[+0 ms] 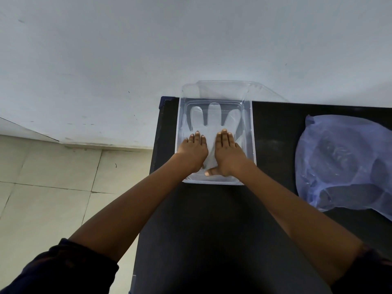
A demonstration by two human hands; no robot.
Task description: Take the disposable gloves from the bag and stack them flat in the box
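Observation:
A clear plastic box (253,132) stands on the black table near its far left corner. A translucent disposable glove (213,119) lies flat inside it, fingers pointing away from me. My left hand (194,150) and my right hand (228,153) rest palm down, side by side, on the glove's lower part, fingers stretched out. Neither hand grips anything. A bluish translucent bag (341,162) lies on the table to the right, holding more crumpled clear plastic; what exactly is inside is hard to make out.
The box's clear lid (224,90) leans against the pale wall behind the box. The black table (212,230) runs toward me and to the right; its left edge drops off to a tiled floor (53,183).

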